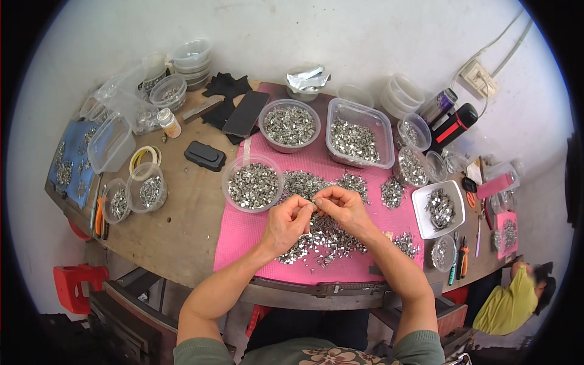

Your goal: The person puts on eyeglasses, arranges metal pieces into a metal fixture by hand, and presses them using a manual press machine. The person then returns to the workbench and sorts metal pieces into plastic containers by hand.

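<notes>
My left hand (288, 224) and my right hand (342, 207) meet fingertip to fingertip above the pink mat (237, 240). Both are pinched closed, and what lies between the fingertips is too small to make out. Beneath them spreads a heap of small shiny metal pieces (328, 239), with more piled just beyond. Left of my left hand stands a round clear tub (253, 185) full of similar pieces. A second round tub (289, 125) and a rectangular clear container (359, 137), both holding metal pieces, stand farther back.
A white square dish (437, 210) of pieces sits at the right, near orange-handled pliers (464, 260). A phone (246, 113), a black case (205, 156) and a tape roll (145, 162) lie left. Bottles (453, 126) stand back right. Another person (508, 304) sits at far right.
</notes>
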Demonstrator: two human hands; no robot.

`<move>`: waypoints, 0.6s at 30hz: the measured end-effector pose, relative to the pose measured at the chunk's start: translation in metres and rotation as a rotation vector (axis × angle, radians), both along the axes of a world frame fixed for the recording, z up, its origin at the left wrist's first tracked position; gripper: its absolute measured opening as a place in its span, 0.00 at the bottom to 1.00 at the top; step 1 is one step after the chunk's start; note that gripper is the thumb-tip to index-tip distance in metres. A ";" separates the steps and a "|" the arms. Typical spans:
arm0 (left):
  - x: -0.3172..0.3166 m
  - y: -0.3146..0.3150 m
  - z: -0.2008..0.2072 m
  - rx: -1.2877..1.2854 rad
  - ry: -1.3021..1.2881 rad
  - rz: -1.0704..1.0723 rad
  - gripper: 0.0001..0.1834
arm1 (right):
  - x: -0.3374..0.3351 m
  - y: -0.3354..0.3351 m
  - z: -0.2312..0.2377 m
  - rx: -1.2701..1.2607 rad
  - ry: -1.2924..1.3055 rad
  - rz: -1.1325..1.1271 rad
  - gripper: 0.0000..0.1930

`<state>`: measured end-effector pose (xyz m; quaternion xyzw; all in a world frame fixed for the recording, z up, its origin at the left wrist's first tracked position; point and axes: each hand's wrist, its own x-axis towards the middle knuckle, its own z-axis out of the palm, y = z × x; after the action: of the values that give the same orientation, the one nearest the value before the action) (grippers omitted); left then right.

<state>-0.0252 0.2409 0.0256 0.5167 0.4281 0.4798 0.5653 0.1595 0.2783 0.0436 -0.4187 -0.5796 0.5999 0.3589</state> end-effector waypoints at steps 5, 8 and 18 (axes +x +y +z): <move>0.001 0.002 0.001 0.007 0.023 0.004 0.09 | 0.002 0.001 -0.002 0.026 0.017 -0.007 0.07; 0.002 0.003 -0.002 0.020 0.004 0.012 0.09 | 0.003 0.002 -0.001 0.048 0.021 -0.007 0.07; 0.003 0.001 -0.002 0.030 0.054 0.018 0.08 | 0.001 0.009 0.000 0.172 -0.061 -0.094 0.07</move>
<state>-0.0217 0.2416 0.0238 0.5338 0.4407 0.4771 0.5415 0.1604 0.2876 0.0435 -0.4314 -0.6192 0.5174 0.4034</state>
